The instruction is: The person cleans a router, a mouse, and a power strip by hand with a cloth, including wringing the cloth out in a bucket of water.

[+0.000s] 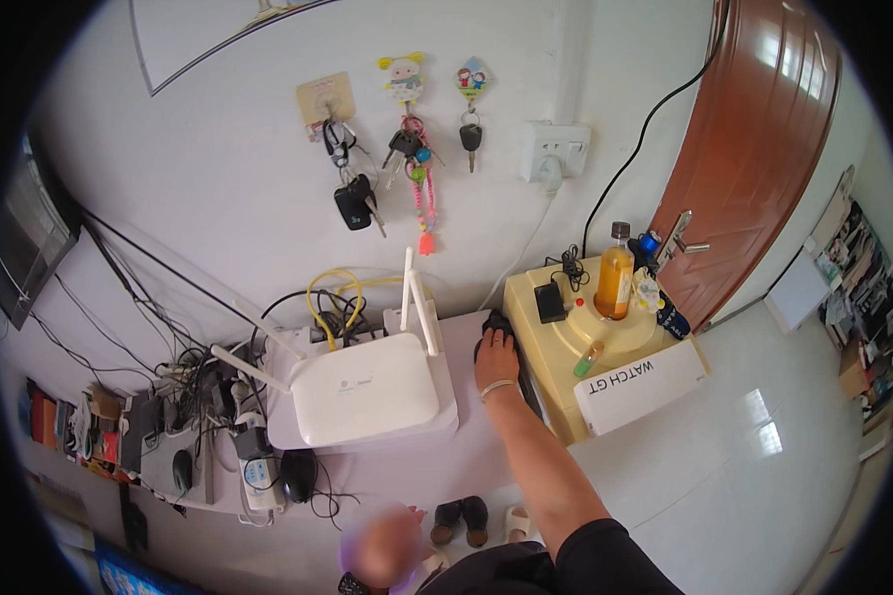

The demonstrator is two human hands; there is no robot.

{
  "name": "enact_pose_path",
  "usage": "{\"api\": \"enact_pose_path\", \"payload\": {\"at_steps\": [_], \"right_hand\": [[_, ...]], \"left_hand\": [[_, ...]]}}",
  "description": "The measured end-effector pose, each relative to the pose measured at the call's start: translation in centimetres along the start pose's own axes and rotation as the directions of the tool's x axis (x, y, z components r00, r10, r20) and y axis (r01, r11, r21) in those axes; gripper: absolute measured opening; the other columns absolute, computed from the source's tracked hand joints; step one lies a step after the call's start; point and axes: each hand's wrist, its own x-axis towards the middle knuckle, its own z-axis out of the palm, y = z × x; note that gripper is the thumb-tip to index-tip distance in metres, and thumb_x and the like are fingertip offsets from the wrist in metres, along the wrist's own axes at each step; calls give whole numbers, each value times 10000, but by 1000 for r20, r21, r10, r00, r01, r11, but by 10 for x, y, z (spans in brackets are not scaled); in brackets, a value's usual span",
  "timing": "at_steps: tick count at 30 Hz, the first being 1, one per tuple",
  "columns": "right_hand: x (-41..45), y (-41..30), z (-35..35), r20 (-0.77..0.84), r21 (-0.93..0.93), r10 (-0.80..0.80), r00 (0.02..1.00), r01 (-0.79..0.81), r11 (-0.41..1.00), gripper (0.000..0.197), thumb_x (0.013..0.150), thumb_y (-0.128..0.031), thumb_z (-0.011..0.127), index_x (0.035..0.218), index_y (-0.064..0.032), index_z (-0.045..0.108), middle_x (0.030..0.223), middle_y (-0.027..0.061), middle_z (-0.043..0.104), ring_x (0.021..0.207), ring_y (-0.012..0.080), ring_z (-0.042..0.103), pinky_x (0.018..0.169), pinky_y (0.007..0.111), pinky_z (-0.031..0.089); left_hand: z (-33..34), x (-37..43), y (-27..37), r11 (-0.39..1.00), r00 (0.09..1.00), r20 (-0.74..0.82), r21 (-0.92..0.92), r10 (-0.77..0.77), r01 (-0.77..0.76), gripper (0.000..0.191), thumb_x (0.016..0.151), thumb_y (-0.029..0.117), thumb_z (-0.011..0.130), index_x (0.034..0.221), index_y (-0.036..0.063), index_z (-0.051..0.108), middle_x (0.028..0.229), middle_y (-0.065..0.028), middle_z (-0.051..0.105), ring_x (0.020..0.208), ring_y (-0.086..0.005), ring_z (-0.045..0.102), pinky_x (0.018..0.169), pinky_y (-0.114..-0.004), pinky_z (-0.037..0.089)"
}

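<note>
With a bangle at the wrist, my right hand (497, 363) reaches down in the gap between a white Wi-Fi router (368, 390) and a yellow cabinet (530, 297). Its fingers close over a black object (496, 322), mostly covered, whose kind I cannot make out. A dark flat edge (532, 398) shows beside the wrist, against the cabinet. On the cabinet top stand a bottle of orange liquid (615, 279), a small green-ended tube (588, 360), a black power adapter (549, 301) and a white watch box (640, 388). My left hand is out of view.
Tangled cables (201, 383), a power strip (260, 480) and a black computer mouse (183, 470) crowd the desk's left. Several keys (356, 202) hang on wall hooks above. Another person's blurred head (381, 547) is low in front, near black shoes (461, 518). A brown door (744, 149) stands right.
</note>
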Motion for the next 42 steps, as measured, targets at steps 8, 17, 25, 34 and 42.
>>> {"api": "enact_pose_path", "payload": {"at_steps": [8,17,25,34,42], "right_hand": [[-141,43,-49,-14,-299,-300,954,282,912,384,789,-73,496,1118,122,522,1041,231,550,918,356,553,718,357,514],[-237,63,-179,491,592,-371,788,11,806,293,837,-48,493,1113,10,571,1030,212,600,838,285,609,680,334,506],[-201,46,-155,531,829,-332,779,-558,17,317,863,-1,530,1179,-22,509,1083,68,582,964,123,569,825,260,464],[-165,60,-125,24,469,-546,837,473,746,358,743,7,585,1098,-32,591,1232,177,504,1193,375,419,986,421,374],[-201,40,-108,134,324,-677,724,614,720,465,805,-36,550,1244,70,437,1356,245,357,1290,382,309,1061,410,292]], "left_hand": [[25,6,-7,992,995,68,-103,78,-71,256,778,29,559,1030,24,601,949,-108,595,843,-242,588,734,-328,483],[47,15,5,944,993,107,-330,51,-13,308,810,28,599,1117,49,592,1059,-117,592,936,-268,606,766,-327,521],[54,40,-15,-14,752,650,-757,-110,653,286,866,-37,548,1152,-33,554,1144,-92,573,991,-122,550,808,-256,496],[98,67,-17,989,997,13,-129,81,-78,220,715,4,556,928,35,605,1046,-136,586,1021,-293,563,859,-349,470],[80,25,-12,984,996,84,181,-14,-1,355,747,166,587,1055,-11,591,1206,-139,537,1189,-263,471,1040,-410,323]]}}
